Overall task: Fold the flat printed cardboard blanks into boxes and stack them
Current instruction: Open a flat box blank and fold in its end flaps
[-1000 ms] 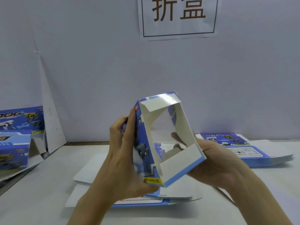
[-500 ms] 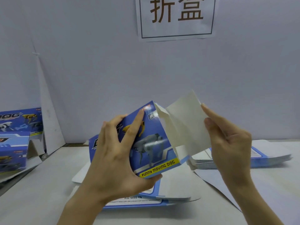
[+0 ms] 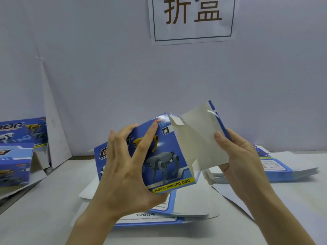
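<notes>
2 hands: left (image 3: 127,170) around box (image 3: 169,161), right (image 3: 237,156) on flap (image 3: 200,137).

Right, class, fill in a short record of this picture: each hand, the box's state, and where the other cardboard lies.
Left hand: grips the half-folded box, fingers spread over its printed face
Right hand: pinches the open end flap, white side facing the camera
Box state: held above the table, right end not yet closed
Flat blanks: one stack at the right, more lying under the hands
Folded boxes: at the far left
</notes>
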